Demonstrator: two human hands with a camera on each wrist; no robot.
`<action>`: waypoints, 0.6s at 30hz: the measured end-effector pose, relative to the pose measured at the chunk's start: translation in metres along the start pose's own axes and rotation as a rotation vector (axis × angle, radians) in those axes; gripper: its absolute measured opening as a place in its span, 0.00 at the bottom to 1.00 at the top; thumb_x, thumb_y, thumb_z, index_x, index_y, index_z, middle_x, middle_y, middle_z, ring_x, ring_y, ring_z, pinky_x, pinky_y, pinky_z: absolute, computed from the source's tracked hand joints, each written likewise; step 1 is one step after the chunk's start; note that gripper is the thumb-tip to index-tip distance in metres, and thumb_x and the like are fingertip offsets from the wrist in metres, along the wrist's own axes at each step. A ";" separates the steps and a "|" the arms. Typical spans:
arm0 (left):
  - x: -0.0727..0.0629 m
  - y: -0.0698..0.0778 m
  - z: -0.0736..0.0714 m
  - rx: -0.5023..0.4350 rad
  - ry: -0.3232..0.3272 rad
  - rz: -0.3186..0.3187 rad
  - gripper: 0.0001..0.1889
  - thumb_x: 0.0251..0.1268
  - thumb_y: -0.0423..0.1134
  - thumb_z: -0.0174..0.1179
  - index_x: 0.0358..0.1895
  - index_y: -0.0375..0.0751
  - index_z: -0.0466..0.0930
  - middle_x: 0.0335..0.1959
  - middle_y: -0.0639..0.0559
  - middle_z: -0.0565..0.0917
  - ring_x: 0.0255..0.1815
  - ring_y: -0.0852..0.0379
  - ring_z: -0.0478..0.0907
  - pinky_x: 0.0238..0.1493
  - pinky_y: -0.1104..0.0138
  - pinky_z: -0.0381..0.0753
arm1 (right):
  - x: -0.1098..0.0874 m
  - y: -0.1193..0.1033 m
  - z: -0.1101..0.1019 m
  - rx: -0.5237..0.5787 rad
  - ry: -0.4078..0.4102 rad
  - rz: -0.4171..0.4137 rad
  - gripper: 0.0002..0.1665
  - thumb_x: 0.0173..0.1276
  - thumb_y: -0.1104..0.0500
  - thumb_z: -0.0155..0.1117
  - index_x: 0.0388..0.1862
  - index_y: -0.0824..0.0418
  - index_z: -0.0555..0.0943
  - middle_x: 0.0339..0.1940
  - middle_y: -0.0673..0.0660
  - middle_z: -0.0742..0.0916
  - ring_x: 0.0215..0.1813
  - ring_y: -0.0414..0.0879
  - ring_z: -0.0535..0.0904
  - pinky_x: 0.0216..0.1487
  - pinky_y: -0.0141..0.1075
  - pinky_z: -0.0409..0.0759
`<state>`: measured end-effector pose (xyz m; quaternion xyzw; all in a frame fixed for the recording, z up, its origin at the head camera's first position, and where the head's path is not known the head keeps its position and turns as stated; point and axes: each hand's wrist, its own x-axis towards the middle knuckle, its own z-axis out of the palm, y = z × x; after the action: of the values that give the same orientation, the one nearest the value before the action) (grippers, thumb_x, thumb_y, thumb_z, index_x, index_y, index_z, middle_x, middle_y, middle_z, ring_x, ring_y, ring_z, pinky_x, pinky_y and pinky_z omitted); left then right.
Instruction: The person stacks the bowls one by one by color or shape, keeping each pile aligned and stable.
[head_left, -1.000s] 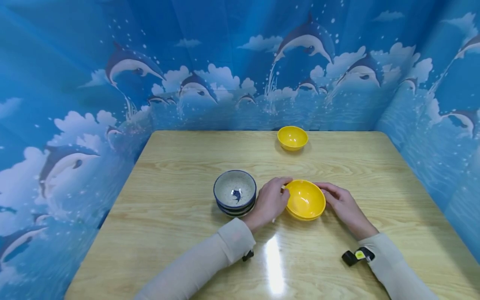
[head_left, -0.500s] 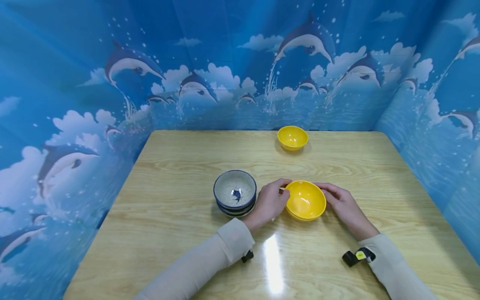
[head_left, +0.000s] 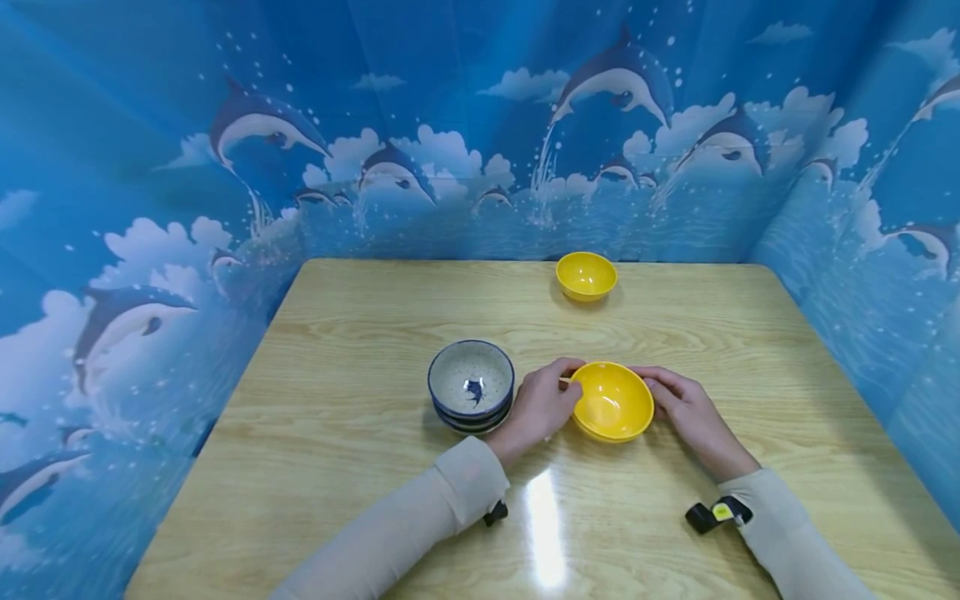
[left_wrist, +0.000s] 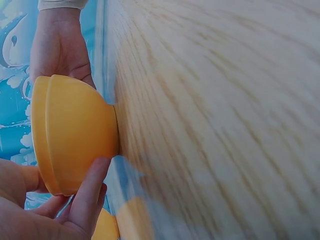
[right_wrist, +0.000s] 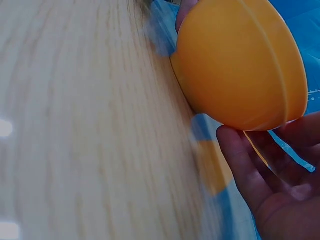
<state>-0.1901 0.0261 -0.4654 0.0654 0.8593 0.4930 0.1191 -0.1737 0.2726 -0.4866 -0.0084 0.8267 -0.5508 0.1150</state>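
Two nested yellow bowls [head_left: 612, 404] stand upright on the table, one rim showing just below the other in the left wrist view. From the left, my left hand [head_left: 543, 404] holds the stack, thumb at the rim and fingers along the outer wall. Opposite it, my right hand [head_left: 690, 412] grips the right side, its fingertips against the outside of the yellow bowls [right_wrist: 235, 65]. The lower bowl is mostly hidden inside the pair. Close beside my left wrist sits a stack of several grey bowls with blue rims [head_left: 471, 379], a dark blue figure inside the top one.
Another yellow bowl [head_left: 586, 277] stands alone near the far edge of the wooden table [head_left: 337, 483]. A blue curtain with dolphins [head_left: 450, 208] hangs behind the table and along both sides. Light glares off the tabletop in front of the yellow bowls.
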 end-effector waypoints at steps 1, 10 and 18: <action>0.000 0.000 0.000 -0.005 -0.001 -0.003 0.20 0.84 0.38 0.58 0.73 0.53 0.81 0.66 0.52 0.87 0.58 0.58 0.85 0.59 0.64 0.89 | 0.000 0.000 0.000 0.007 -0.001 0.002 0.32 0.93 0.45 0.43 0.83 0.61 0.71 0.83 0.65 0.74 0.60 0.24 0.79 0.58 0.23 0.85; 0.002 -0.002 0.000 -0.035 -0.010 0.003 0.19 0.83 0.39 0.58 0.71 0.54 0.83 0.66 0.52 0.87 0.58 0.59 0.86 0.52 0.70 0.90 | 0.005 0.000 -0.005 -0.056 0.011 0.009 0.34 0.91 0.39 0.44 0.82 0.56 0.73 0.82 0.60 0.76 0.74 0.43 0.76 0.61 0.16 0.78; 0.003 -0.005 0.000 -0.077 0.000 -0.020 0.18 0.83 0.39 0.59 0.70 0.55 0.84 0.64 0.53 0.88 0.48 0.63 0.86 0.38 0.72 0.89 | 0.023 -0.006 -0.015 -0.034 0.045 -0.029 0.34 0.90 0.40 0.49 0.82 0.60 0.73 0.75 0.63 0.82 0.62 0.33 0.84 0.60 0.21 0.84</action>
<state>-0.1927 0.0244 -0.4703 0.0522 0.8404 0.5244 0.1264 -0.1994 0.2809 -0.4801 -0.0102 0.8380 -0.5384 0.0883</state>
